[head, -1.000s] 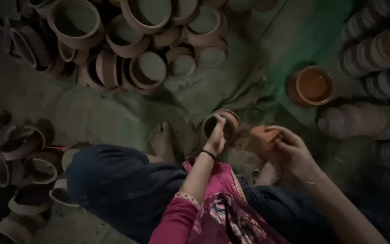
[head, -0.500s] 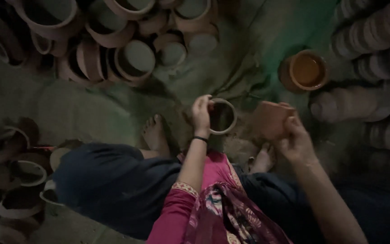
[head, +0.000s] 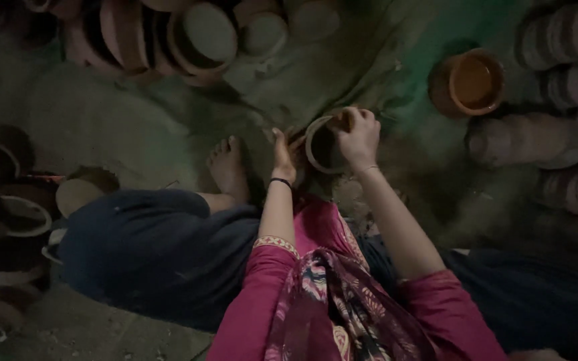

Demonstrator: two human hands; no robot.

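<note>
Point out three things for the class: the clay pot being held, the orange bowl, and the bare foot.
clay pot (head: 322, 144), head view, on its dark inside.
orange bowl (head: 471, 83), head view, on its orange inside.
bare foot (head: 227, 168), head view, on the middle of the foot.

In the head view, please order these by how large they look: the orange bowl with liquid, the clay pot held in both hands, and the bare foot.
1. Bare foot, the longest of the three.
2. Orange bowl and clay pot: they look about alike. The right hand and left hand cover part of the pot's rim, so I do not rank them.
</note>
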